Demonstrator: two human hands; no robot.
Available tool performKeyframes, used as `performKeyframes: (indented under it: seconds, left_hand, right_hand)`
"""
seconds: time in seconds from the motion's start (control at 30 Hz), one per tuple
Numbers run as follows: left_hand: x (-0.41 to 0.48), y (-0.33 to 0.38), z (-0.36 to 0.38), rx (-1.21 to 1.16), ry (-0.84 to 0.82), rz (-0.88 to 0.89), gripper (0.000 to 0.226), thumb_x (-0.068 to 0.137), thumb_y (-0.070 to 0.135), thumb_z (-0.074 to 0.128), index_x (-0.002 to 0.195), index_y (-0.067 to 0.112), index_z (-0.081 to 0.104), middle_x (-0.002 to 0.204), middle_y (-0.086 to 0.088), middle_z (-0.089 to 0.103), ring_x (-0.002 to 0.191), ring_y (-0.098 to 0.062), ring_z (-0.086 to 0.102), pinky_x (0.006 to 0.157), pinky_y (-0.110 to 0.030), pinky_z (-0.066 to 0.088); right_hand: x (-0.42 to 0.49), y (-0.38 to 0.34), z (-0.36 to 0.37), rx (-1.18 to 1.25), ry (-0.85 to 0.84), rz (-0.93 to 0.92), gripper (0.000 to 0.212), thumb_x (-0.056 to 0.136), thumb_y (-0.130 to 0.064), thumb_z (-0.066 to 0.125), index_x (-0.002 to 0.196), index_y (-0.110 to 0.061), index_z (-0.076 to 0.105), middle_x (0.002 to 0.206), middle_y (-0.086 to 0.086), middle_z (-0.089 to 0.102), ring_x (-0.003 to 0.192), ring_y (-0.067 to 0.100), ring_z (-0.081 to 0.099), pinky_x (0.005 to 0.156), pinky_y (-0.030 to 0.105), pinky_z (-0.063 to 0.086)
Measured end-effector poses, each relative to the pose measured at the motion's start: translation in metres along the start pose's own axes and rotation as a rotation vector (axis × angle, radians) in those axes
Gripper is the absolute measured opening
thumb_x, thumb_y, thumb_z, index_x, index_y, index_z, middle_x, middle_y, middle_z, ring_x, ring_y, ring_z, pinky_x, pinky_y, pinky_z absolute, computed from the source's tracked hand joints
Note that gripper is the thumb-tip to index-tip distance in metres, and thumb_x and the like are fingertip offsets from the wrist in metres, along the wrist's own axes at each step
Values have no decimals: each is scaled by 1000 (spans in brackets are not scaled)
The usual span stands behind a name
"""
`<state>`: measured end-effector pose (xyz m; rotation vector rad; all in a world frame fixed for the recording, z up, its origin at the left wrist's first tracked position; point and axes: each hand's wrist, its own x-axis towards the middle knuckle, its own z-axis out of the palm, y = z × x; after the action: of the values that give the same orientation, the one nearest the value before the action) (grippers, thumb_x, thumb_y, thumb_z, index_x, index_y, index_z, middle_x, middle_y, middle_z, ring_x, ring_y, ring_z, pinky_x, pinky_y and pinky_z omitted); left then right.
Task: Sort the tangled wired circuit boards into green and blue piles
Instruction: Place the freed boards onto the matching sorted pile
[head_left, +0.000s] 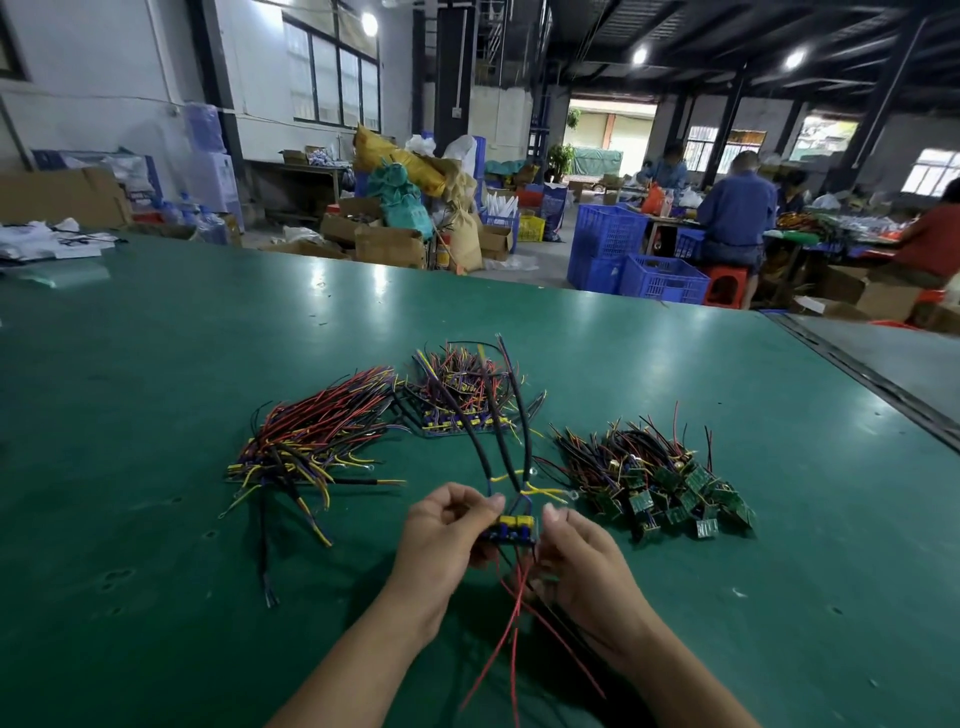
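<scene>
A blue circuit board (511, 531) with yellow parts is held just above the green table (156, 571), pinched between my left hand (444, 535) and my right hand (587, 566). Black sleeved wires rise from it toward the far pile and red wires hang down toward me. A tangled pile (467, 395) of wired boards lies beyond my hands. Left of it spreads a pile of blue boards (306, 447) with red, black and yellow wires. To the right sits a pile of green boards (670, 483).
White papers and plastic (47, 244) lie on the table's far left corner. A dark seam and grey strip (857, 364) run along the table's right edge. Beyond the table are blue crates (639, 260), cardboard boxes and seated workers.
</scene>
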<state>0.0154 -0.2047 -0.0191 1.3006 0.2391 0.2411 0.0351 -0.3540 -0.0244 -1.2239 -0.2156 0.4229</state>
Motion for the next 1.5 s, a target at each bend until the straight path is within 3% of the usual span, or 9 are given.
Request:
performKeyframes:
  seconds: [0.13,0.23,0.4,0.63,0.83,1.0,1.13,1.33,1.5]
  left_hand:
    - [-2,-1,1,94,-55,0,14,81,17,75,75,12,63,65,-3,61,62,-12,58,61,-26,49]
    - [-4,2,0,125,-82,-66,23,80,22,76,85,4,64,75,-11,64,71,-21,62,73,-39,54]
    - [-7,8,-4,-7,-213,-304,23,80,13,75,93,-1,64,93,-20,70,79,-26,67,81,-45,56]
    - [-3,10,-9,-46,-156,-395,28,72,7,78,95,-4,68,78,-10,74,63,-13,69,52,-20,53]
    - [-2,8,-6,-60,-139,-443,9,73,-1,76,78,0,69,67,-8,72,54,-11,67,49,-20,52]
    - [-3,10,-5,-118,-158,-505,10,71,2,75,79,-1,69,66,-9,70,54,-12,66,49,-20,53]
    - [-3,14,-6,-237,-170,-585,18,59,5,74,75,-2,70,66,-10,69,51,-12,66,46,-20,53]
    - [-4,14,-6,-261,-157,-584,10,60,6,75,67,-1,72,65,-11,69,51,-13,65,47,-21,55]
    - [-2,14,-8,-356,-151,-593,10,59,7,77,61,0,71,64,-13,68,50,-15,65,48,-23,57]
  right_hand:
    - [-2,-4,4,-16,-82,90,48,70,-37,78,102,-6,60,79,16,57,61,23,52,56,32,49]
    - [-4,-6,6,-14,-104,114,32,82,-30,72,96,-3,65,78,17,63,60,23,57,56,30,52]
    - [-3,-5,3,48,-10,169,22,72,-18,73,84,0,70,81,22,61,65,24,50,58,30,56]
    - [0,-10,-2,-88,-14,232,23,69,-23,77,85,-8,75,86,13,65,73,21,62,69,30,56]
    - [0,-10,-6,62,38,311,22,65,-8,75,85,-2,69,83,12,69,66,17,66,63,23,55]
    - [-2,-18,-4,128,36,369,15,67,-4,69,81,1,70,75,11,68,54,12,63,56,20,52]
    - [-2,-20,-5,225,9,405,9,71,-3,69,75,3,75,77,16,58,59,17,67,52,21,56]
    - [-2,-15,-6,203,25,326,35,71,-9,76,102,4,67,90,17,61,65,18,57,56,21,55]
    - [-1,-15,-8,242,40,253,10,74,-13,75,79,-5,75,81,10,67,59,14,61,58,19,55]
